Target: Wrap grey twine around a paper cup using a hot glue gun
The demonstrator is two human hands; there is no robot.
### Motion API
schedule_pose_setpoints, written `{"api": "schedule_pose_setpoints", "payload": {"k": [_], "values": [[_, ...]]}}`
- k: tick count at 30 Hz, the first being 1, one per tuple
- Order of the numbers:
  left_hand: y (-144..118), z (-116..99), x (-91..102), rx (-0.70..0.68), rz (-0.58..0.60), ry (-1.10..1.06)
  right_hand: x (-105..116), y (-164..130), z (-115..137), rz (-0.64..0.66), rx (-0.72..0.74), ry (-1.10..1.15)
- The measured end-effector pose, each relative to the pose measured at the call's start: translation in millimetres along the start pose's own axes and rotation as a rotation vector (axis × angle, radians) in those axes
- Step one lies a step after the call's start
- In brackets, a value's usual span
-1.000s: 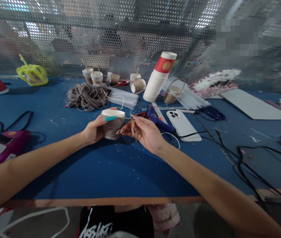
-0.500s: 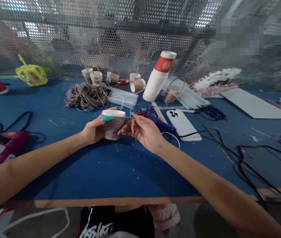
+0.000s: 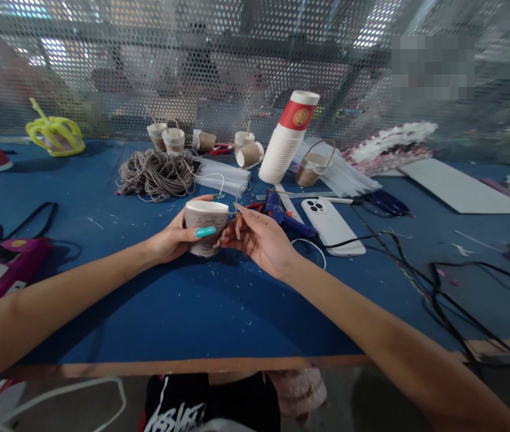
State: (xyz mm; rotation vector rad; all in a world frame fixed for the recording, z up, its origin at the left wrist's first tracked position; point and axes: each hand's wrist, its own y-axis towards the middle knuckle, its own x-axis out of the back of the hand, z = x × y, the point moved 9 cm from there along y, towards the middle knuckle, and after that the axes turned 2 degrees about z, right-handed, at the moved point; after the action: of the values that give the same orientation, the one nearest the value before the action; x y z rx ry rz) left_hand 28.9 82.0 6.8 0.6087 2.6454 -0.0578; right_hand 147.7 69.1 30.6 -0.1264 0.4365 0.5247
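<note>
Rising beyond my left hand [image 3: 174, 239] and my right hand [image 3: 266, 243], a perforated metal screen [image 3: 219, 72] backs the blue table [image 3: 219, 324] that stretches beneath them both. A white board [image 3: 466, 189] lies flat, well to the right of my right hand. Past that same hand's fingertips, a tall stack of paper cups [image 3: 277, 153] leans rightward, the top one banded in red. Well to the left of my left hand rests a purple glue gun [image 3: 21, 270], while a tangled grey skein of cord [image 3: 156, 175] is heaped just beyond that hand. Farther off on the same side stands a yellow basket-like piece [image 3: 52, 124]. Near my right hand lies a white phone [image 3: 338, 231], lenses up, with a blue glue gun [image 3: 297, 226] between it and my fingers. The cord-wound cup [image 3: 210, 219] — upright, pale at the rim — is gripped in my left hand, the thumb lying across its near side. Beyond my right hand sits a small brown cup [image 3: 308, 174] with a looped handle. Smallest of all, a thin strand [image 3: 233, 214] is pinched between my right thumb and forefinger, beside the cord-wound cup; whether the lower fingertips touch its wall, I cannot tell.
</note>
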Motion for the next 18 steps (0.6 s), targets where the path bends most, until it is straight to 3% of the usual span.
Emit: {"api": "schedule_pose_setpoints", "payload": {"k": [9,18], "values": [[4.3,2.8,-1.3,-0.026,0.072,0.033,-4.0,-0.5,-0.1,0.008,0.032,-0.081],[5.2,2.9,4.4,-0.032,0.005,-0.058,-7.8,-2.9,4.1,0.038,0.077,-0.048]]}}
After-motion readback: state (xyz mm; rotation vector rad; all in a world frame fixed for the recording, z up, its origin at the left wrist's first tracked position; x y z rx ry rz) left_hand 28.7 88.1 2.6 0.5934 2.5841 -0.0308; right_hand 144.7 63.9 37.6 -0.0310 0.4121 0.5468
